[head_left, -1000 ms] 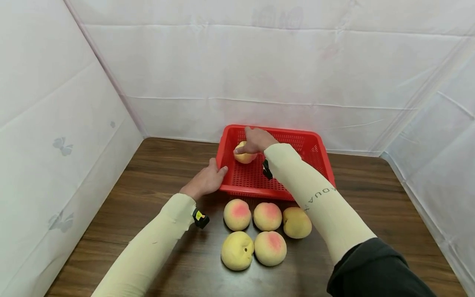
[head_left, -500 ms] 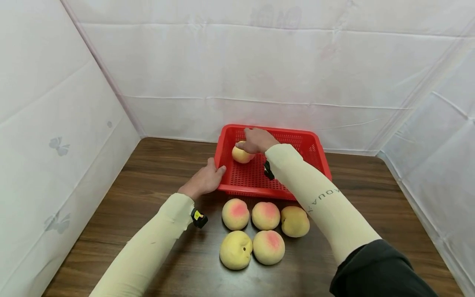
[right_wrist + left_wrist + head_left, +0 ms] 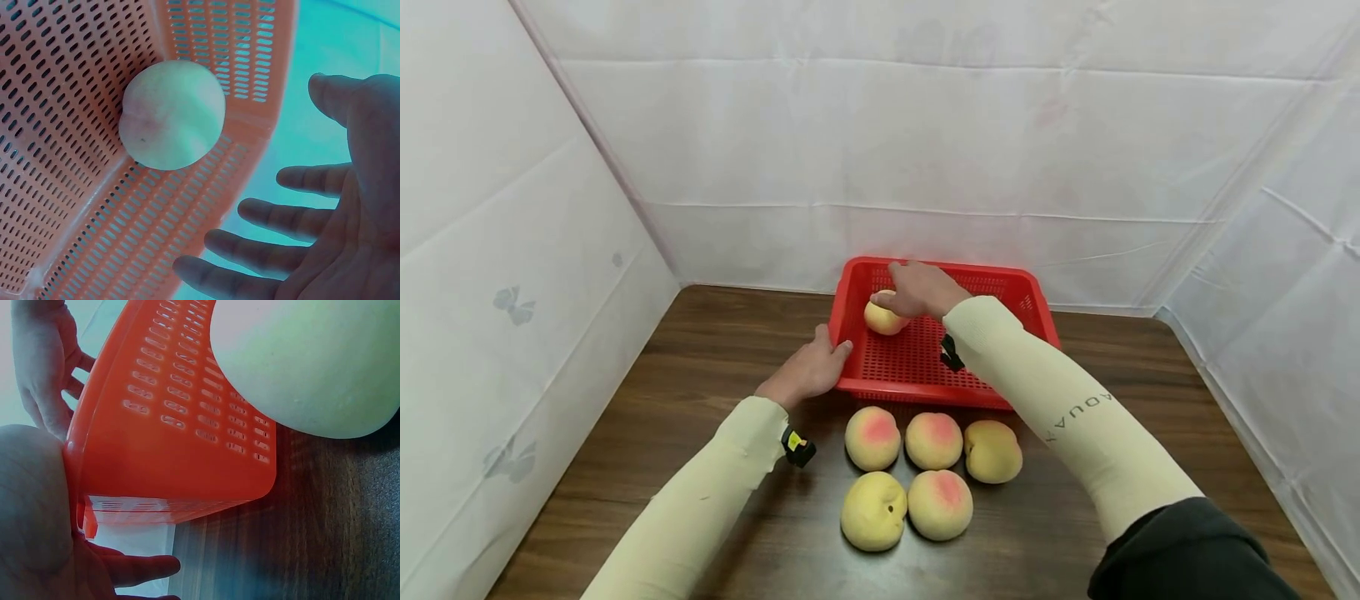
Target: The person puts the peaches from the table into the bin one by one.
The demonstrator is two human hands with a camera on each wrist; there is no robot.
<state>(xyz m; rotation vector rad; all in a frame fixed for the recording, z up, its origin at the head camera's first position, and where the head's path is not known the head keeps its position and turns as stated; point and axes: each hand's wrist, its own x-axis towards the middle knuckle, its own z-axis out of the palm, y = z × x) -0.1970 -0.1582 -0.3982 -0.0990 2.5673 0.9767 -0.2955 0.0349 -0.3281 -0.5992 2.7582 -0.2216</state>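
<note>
In the head view my left hand (image 3: 811,364) grips the near-left rim of a red perforated plastic basket (image 3: 925,392), thumb over the edge and fingers outside. A peach (image 3: 883,321) lies inside, in the basket's left part. Above it is my right hand (image 3: 922,290); the right wrist view shows those fingers (image 3: 272,219) spread, apart from the peach (image 3: 174,115) and holding nothing. On the tabletop before the basket sit several more peaches (image 3: 940,504), some with pink blush, some plain yellow. One large pale peach (image 3: 312,362) fills a corner of the left wrist view.
A dark wood-grain table (image 3: 715,333) carries everything. White sheeting (image 3: 880,142) hangs behind the basket and on both sides, close to the basket's far rim.
The right hand has drifted slightly right relative to the basket, leaving the peach inside. The left hand stays on the rim. The head view has shifted a little.
</note>
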